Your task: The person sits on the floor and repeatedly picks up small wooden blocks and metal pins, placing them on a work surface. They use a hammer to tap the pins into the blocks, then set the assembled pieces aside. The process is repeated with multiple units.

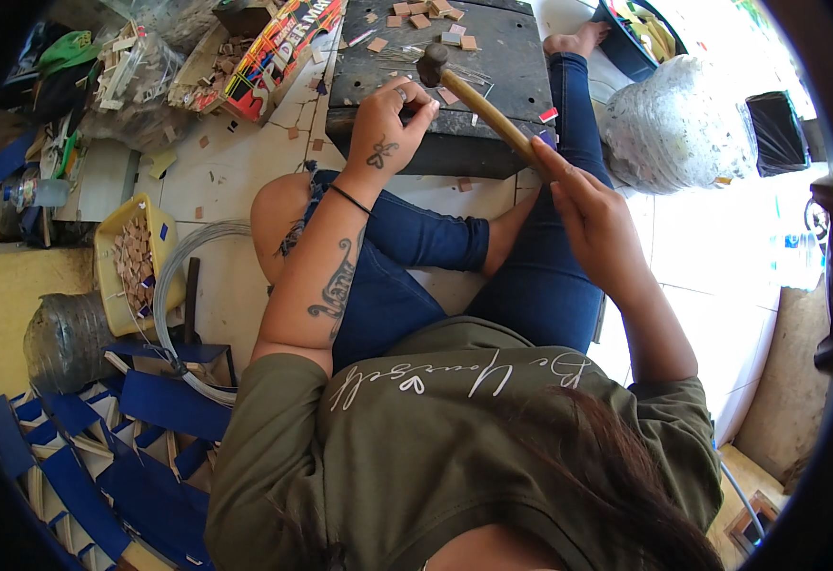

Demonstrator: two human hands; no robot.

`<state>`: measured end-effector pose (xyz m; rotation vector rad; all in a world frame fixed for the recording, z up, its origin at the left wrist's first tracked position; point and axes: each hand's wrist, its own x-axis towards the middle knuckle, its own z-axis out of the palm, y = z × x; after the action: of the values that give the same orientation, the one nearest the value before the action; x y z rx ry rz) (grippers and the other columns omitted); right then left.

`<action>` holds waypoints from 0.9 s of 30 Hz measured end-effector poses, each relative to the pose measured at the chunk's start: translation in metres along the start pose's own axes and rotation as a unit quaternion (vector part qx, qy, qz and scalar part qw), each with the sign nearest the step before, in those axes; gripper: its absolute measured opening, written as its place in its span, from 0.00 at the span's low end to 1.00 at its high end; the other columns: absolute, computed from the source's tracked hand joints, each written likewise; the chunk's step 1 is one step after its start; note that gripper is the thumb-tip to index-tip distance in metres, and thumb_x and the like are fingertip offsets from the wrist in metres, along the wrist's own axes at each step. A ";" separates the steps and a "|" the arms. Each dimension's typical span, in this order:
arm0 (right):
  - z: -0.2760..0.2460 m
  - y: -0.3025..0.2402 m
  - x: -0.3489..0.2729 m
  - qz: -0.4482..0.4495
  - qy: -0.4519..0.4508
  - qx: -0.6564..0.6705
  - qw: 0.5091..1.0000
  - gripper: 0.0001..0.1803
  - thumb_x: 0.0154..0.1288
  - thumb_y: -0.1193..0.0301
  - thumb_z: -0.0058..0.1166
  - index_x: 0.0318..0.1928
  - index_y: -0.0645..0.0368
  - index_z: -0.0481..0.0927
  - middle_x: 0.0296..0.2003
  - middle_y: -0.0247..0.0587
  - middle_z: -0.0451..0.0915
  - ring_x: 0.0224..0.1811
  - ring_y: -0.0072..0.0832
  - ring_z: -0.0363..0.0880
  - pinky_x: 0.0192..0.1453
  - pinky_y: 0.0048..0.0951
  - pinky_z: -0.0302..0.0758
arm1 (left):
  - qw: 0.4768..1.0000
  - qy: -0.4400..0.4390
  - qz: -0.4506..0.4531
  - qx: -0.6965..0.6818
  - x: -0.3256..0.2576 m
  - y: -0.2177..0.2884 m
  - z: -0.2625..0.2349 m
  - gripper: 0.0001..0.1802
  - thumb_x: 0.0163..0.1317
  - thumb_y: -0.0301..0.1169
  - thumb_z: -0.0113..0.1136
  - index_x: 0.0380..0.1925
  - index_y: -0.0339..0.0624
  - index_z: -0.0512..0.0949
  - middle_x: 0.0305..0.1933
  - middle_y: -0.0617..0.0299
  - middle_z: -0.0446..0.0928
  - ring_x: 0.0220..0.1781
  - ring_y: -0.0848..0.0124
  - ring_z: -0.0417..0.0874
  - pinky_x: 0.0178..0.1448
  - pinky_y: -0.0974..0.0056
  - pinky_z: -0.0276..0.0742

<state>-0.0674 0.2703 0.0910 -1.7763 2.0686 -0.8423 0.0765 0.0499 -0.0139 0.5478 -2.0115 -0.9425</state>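
My right hand [583, 205] grips the light wooden handle of a hammer [483, 108]. Its dark metal head is raised over a low dark workbench [516, 71]. My left hand [393, 119] is at the bench's near edge, thumb and fingers pinched together; what they hold, if anything, is too small to make out. A ring is on one finger. Thin metal wire pieces [397, 54] lie on the bench beyond the left hand. Small square brown pieces [420, 21] are scattered at the far side, and a small red piece [548, 115] lies near the right edge.
At left stand a yellow bin [164, 257] of small brown pieces, a wire coil [171, 271], and blue-and-white boxes [140, 476]. A printed red carton [264, 76] sits beyond. To the right are a large plastic-wrapped bundle [678, 124] and a dark tub [626, 48].
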 end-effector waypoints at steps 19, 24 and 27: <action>0.000 -0.001 0.003 -0.014 0.036 0.010 0.999 0.28 0.68 0.79 0.47 0.67 0.46 0.69 0.37 0.51 0.80 0.36 0.45 0.81 0.43 0.37 0.76 | 0.999 0.015 0.027 -0.020 -0.001 -0.002 0.002 0.06 0.56 0.24 0.63 0.24 0.38 0.76 0.26 0.57 0.75 0.28 0.61 0.79 0.34 0.62 0.72; -0.001 0.003 0.005 0.004 0.028 0.019 0.999 0.27 0.69 0.79 0.47 0.67 0.47 0.69 0.38 0.51 0.80 0.37 0.45 0.81 0.44 0.36 0.76 | 0.999 0.020 0.034 -0.012 0.001 -0.002 0.002 0.06 0.56 0.24 0.63 0.23 0.37 0.76 0.26 0.57 0.75 0.28 0.61 0.79 0.34 0.62 0.73; 0.000 0.005 0.005 -0.063 0.060 0.009 0.996 0.27 0.69 0.79 0.46 0.68 0.47 0.69 0.38 0.52 0.80 0.37 0.45 0.82 0.45 0.36 0.76 | 0.999 0.020 0.015 -0.023 -0.002 0.000 0.002 0.06 0.56 0.24 0.63 0.23 0.37 0.76 0.25 0.57 0.75 0.28 0.60 0.79 0.34 0.62 0.73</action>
<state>-0.0721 0.2657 0.0890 -1.9060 2.0307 -1.0230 0.0758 0.0521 -0.0154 0.5078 -1.9523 -0.9495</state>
